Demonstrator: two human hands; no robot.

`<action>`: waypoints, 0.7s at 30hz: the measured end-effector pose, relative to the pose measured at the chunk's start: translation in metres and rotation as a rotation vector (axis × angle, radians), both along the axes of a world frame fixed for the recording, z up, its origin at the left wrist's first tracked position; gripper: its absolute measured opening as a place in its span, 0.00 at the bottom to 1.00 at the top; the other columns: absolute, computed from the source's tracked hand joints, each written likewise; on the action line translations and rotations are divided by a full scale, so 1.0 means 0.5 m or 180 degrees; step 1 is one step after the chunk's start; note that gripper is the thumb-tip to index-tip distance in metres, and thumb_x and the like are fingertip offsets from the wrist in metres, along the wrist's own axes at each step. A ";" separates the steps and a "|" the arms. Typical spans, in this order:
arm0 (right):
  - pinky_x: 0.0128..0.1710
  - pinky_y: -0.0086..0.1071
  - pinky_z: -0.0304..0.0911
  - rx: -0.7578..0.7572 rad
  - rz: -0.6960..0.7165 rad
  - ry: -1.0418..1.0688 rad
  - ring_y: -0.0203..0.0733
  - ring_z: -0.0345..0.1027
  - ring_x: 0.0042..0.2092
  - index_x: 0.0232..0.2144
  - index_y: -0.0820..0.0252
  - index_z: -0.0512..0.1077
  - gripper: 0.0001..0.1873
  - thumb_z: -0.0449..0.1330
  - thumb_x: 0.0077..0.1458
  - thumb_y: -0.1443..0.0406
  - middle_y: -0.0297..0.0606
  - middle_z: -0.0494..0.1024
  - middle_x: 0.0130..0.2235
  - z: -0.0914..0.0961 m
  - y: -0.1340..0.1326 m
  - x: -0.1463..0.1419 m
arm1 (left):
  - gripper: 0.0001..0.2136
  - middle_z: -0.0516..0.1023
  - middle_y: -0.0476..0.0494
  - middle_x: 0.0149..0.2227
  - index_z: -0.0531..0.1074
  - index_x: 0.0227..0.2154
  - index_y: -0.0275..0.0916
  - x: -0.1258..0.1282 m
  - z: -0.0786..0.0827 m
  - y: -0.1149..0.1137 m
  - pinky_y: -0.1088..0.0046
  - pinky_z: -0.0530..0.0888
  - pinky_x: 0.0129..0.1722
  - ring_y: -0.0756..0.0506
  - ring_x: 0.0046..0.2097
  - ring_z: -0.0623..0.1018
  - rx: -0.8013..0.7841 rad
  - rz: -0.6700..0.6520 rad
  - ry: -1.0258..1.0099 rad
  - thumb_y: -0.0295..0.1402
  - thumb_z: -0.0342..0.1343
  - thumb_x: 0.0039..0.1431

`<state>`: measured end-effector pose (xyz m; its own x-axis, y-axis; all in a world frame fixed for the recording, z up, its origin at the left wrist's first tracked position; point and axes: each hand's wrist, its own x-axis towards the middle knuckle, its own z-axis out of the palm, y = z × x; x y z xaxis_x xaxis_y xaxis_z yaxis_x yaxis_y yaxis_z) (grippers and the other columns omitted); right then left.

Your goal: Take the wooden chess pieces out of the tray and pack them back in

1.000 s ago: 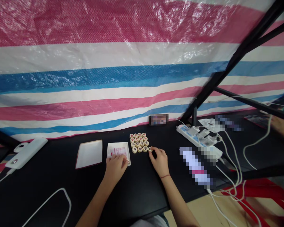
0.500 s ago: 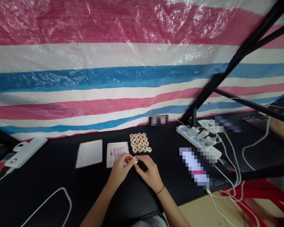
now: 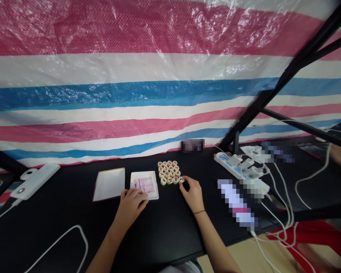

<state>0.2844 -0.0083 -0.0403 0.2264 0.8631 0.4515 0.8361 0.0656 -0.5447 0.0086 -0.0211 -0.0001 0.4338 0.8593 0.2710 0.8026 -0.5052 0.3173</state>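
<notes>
Since the earlier frame our two hands have parted: the right hand [image 3: 192, 195] has gone back to the pieces and the left hand [image 3: 130, 207] to the tray. The right fingertips [image 3: 184, 180], half curled, touch the rightmost xiangqi piece [image 3: 181, 179] at the near corner of the block of round wooden xiangqi pieces [image 3: 169, 171]; we cannot tell whether they pinch it or only rest against it. The left hand lies relaxed across the near edge of the white square tray [image 3: 157, 188], released, with nothing in it that we can see. That tray carries a pink grid [image 3: 144, 184] and sits just left of the block, near the back edge of the black worktop [image 3: 165, 231]. A plain white tray [image 3: 108, 184] lies further left. Working at the block's edge, we do best to take a piece by its rim with the fingertips, so its neighbours stay put and the rows stay tight.
</notes>
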 end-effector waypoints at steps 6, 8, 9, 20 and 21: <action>0.40 0.39 0.62 -0.0005 -0.0011 0.0020 0.47 0.68 0.40 0.43 0.61 0.71 0.18 0.52 0.56 0.57 0.44 0.77 0.38 0.001 -0.001 0.004 | 0.08 0.78 0.50 0.38 0.75 0.36 0.48 0.010 -0.015 -0.006 0.63 0.61 0.46 0.46 0.43 0.74 -0.0075 -0.0015 -0.0042 0.30 0.52 0.61; 0.41 0.40 0.62 0.0245 -0.0109 0.0036 0.48 0.67 0.40 0.44 0.62 0.71 0.18 0.53 0.55 0.57 0.45 0.76 0.38 0.014 -0.008 -0.006 | 0.07 0.77 0.49 0.39 0.74 0.37 0.47 0.008 -0.019 -0.007 0.64 0.62 0.45 0.45 0.43 0.73 -0.0025 0.0007 -0.0092 0.30 0.53 0.60; 0.41 0.40 0.62 0.0391 -0.0127 0.0054 0.48 0.67 0.40 0.43 0.62 0.71 0.17 0.53 0.56 0.59 0.45 0.76 0.39 0.026 -0.012 -0.017 | 0.06 0.77 0.48 0.40 0.74 0.37 0.46 0.005 -0.022 -0.007 0.64 0.63 0.45 0.44 0.44 0.73 0.0021 0.0042 -0.0124 0.31 0.54 0.59; 0.45 0.37 0.59 -0.0913 0.2017 -0.1531 0.47 0.65 0.45 0.40 0.65 0.71 0.12 0.51 0.56 0.72 0.48 0.74 0.43 0.102 0.092 -0.271 | 0.04 0.72 0.45 0.35 0.70 0.29 0.41 -0.008 -0.037 0.004 0.64 0.70 0.43 0.44 0.40 0.71 -0.0067 0.0076 -0.0528 0.33 0.55 0.58; 0.45 0.38 0.59 -0.1026 0.1951 -0.1603 0.48 0.65 0.46 0.41 0.66 0.71 0.12 0.51 0.56 0.71 0.49 0.74 0.43 0.101 0.102 -0.279 | 0.04 0.72 0.46 0.34 0.70 0.29 0.41 -0.008 -0.036 0.003 0.65 0.70 0.42 0.44 0.40 0.71 -0.0092 0.0067 -0.0558 0.33 0.54 0.58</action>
<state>0.1448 0.0427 0.0103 -0.4840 0.8710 0.0843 0.8508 0.4909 -0.1875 0.0047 -0.0194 -0.0182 0.3639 0.8763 0.3158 0.7440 -0.4774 0.4674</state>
